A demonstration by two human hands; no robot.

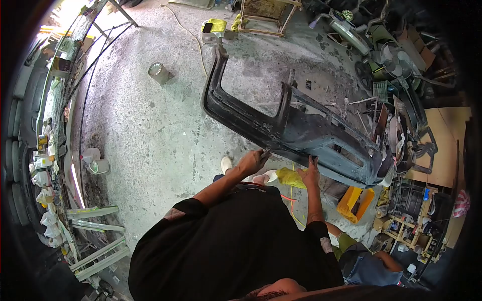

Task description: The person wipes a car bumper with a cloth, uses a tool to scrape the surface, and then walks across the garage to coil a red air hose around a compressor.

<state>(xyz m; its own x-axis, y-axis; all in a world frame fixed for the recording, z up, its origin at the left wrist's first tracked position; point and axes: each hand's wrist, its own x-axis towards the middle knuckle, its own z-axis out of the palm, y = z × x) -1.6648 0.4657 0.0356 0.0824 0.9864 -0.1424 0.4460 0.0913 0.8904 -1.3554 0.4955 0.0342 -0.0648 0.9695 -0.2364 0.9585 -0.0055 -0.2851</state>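
Observation:
A black, dusty car bumper (251, 123) stretches across the middle of the view, its curved end to the upper left and its slotted part to the right. My left hand (251, 163) is closed at the near edge of the bumper; a small dark piece shows at its fingers, and I cannot make out what it is. Further right along the same edge, my right hand (310, 174) grips the bumper, with fingers partly hidden. Under the near edge, between my hands, lies a yellow cloth (290, 177).
A can (158, 72) stands on the concrete floor. A yellow frame-like object (355, 204) sits at right, near another person (369, 263) low in view. Clutter and a fan (394, 57) fill the right side. Light strips (100, 261) stick out at left. A hose (188, 32) crosses the floor.

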